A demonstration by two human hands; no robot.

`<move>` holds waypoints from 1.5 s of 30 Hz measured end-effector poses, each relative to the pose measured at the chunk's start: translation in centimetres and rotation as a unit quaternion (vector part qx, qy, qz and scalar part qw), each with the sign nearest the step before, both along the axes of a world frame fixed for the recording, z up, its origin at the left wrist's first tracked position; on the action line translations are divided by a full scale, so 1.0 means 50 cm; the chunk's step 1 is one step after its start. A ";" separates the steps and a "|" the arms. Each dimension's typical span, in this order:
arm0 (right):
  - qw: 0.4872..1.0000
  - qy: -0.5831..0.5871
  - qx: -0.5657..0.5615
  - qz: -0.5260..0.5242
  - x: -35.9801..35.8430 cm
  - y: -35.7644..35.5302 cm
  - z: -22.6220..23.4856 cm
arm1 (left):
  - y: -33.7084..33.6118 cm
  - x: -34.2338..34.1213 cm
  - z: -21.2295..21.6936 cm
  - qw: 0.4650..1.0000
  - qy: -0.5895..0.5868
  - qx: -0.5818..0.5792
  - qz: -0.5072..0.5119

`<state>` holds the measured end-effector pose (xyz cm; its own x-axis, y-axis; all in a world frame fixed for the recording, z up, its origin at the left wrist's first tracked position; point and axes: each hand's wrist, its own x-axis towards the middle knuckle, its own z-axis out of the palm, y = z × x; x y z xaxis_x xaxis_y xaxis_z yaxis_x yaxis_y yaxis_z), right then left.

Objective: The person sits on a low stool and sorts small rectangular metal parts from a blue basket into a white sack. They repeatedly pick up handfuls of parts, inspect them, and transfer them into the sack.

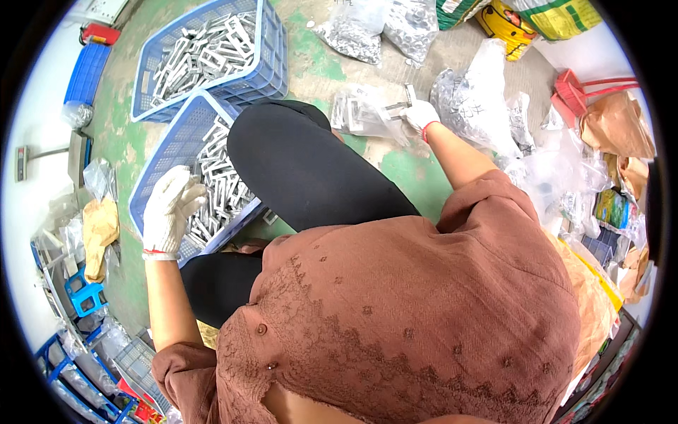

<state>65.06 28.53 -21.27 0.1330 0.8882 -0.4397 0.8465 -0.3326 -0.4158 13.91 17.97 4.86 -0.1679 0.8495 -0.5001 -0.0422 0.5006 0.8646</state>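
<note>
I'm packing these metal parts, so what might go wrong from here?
The silvery metal part in your right hand may snag or pierce the thin clear plastic bag beside it. Your black-trousered leg overhangs the nearer blue crate, so shifting your knee might bump it. The farther blue crate is piled with loose metal parts; a knock could spill some onto the floor.
</note>
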 end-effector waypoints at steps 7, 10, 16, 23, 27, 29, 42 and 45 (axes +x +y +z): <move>0.858 0.451 -0.079 -0.233 -0.101 0.056 -0.153 | -0.015 -0.010 -0.011 0.999 0.008 -0.036 0.028; 0.865 0.440 -0.022 -0.242 -0.154 0.062 -0.126 | -0.022 -0.013 -0.024 0.998 -0.008 -0.043 0.037; 0.973 0.224 0.051 -0.010 -0.135 0.072 -0.075 | -0.026 -0.013 -0.032 0.998 -0.022 -0.051 0.037; 0.743 0.647 -0.154 -0.072 -0.093 0.069 0.179 | -0.014 -0.002 -0.035 0.998 -0.031 -0.037 0.035; 0.664 0.726 -0.159 0.078 -0.143 0.111 0.340 | -0.012 -0.013 -0.028 0.998 -0.055 -0.022 0.012; 0.675 0.700 -0.170 0.161 -0.178 0.132 0.430 | -0.015 -0.071 -0.045 0.998 -0.040 0.004 -0.048; 0.802 0.373 -0.167 0.434 -0.709 0.092 0.678 | -0.227 -0.538 -0.247 0.710 0.631 -0.090 -0.298; 0.788 0.416 -0.171 0.420 -0.788 0.074 0.569 | -0.193 -0.525 -0.291 0.813 0.495 -0.283 -0.115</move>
